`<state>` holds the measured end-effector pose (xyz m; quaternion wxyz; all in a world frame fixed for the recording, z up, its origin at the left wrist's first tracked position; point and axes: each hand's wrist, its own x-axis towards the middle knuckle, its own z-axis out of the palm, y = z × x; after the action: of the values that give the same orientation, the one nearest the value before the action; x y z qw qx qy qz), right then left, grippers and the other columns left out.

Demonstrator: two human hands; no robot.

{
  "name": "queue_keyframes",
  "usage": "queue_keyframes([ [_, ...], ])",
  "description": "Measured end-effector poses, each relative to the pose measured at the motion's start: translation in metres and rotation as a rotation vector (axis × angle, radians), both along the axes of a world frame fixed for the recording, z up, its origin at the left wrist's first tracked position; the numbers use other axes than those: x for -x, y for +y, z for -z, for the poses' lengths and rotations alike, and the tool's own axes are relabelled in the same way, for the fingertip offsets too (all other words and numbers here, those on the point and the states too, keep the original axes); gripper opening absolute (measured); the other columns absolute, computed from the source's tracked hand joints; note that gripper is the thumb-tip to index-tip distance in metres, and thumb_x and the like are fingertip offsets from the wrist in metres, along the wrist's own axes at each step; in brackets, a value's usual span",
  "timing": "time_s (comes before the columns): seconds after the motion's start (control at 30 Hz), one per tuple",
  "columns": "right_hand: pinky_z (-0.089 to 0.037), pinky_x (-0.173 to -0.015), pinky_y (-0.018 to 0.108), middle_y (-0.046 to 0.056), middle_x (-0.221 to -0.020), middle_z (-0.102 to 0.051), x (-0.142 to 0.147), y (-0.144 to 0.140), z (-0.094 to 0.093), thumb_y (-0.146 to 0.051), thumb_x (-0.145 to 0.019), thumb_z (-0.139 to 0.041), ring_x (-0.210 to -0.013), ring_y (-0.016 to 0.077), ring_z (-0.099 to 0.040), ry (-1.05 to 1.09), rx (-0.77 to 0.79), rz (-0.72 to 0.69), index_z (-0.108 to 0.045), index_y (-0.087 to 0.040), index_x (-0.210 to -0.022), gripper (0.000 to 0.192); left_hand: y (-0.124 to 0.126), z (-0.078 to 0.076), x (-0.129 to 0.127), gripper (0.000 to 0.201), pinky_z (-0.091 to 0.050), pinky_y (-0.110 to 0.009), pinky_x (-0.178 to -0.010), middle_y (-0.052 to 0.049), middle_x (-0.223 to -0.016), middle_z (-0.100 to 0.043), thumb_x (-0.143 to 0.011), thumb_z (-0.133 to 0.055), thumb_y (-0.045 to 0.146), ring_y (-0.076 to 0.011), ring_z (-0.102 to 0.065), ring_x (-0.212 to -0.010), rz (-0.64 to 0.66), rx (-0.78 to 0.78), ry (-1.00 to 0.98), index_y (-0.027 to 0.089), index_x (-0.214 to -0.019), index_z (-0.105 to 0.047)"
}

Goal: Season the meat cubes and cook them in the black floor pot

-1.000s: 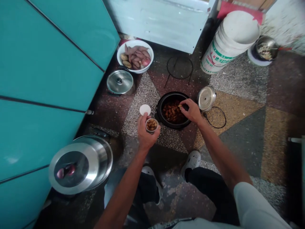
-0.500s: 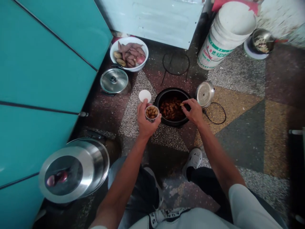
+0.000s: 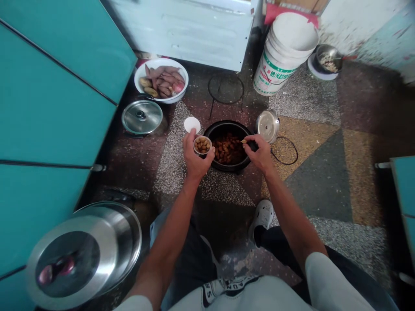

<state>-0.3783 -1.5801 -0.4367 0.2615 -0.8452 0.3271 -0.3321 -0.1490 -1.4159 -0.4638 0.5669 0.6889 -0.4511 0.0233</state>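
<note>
My left hand [image 3: 193, 158] holds a small round cup [image 3: 202, 145] filled with brown nuts, right beside the rim of a black pot [image 3: 216, 127] on the floor. The pot contains more of the same brown nuts [image 3: 228, 149]. My right hand [image 3: 257, 153] hovers over the pot's right side and pinches one nut [image 3: 244, 141] between thumb and fingers. A small white lid [image 3: 192, 125] lies on the floor just behind the cup.
A metal pot lid [image 3: 267, 125] and black cord [image 3: 284, 150] lie right of the pot. Behind are a wire trivet [image 3: 225, 88], white bucket [image 3: 283, 52], bowl of sweet potatoes [image 3: 161, 80], glass lid [image 3: 142, 116]. Teal cabinet [image 3: 48, 99] at left; steel lid [image 3: 81, 255] front left.
My left hand has carried the cup up to the pot's rim. My right hand has lifted a nut and drawn slightly toward the pot's right edge. The view has shifted.
</note>
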Motion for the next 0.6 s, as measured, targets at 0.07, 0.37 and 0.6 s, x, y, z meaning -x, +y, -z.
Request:
queue_keyframes([
  [0.07,-0.061,-0.107,0.051,0.010,-0.117,-0.081,-0.003,0.002,0.005,-0.035,-0.102,-0.069,-0.112,0.0296,-0.074,0.000,0.008,0.017,-0.077,-0.027,-0.115,0.017,-0.003,0.000,0.000,0.094,-0.053,-0.056,-0.129,-0.020,-0.166,-0.054,-0.095,-0.083,0.053,-0.0364,-0.062,-0.150,-0.004,-0.016,0.001,0.022,-0.173,-0.042],
  [0.37,-0.062,-0.107,0.053,0.010,-0.116,-0.081,-0.002,0.008,0.015,-0.034,-0.103,-0.069,-0.112,0.0304,-0.075,0.006,0.061,0.030,-0.079,-0.027,-0.117,0.018,-0.005,-0.004,0.000,0.091,-0.050,-0.057,-0.133,-0.020,-0.167,-0.054,-0.095,-0.083,0.049,-0.0369,-0.058,-0.154,0.005,-0.010,0.037,0.022,-0.171,-0.043],
  [0.6,-0.062,-0.109,0.053,0.010,-0.117,-0.081,-0.002,0.010,0.016,-0.033,-0.102,-0.069,-0.114,0.0306,-0.074,0.008,0.051,0.047,-0.079,-0.027,-0.115,0.018,-0.004,0.004,-0.003,0.091,-0.050,-0.058,-0.133,-0.021,-0.167,-0.054,-0.093,-0.084,0.047,-0.0372,-0.058,-0.153,-0.011,0.003,0.015,0.022,-0.171,-0.044],
])
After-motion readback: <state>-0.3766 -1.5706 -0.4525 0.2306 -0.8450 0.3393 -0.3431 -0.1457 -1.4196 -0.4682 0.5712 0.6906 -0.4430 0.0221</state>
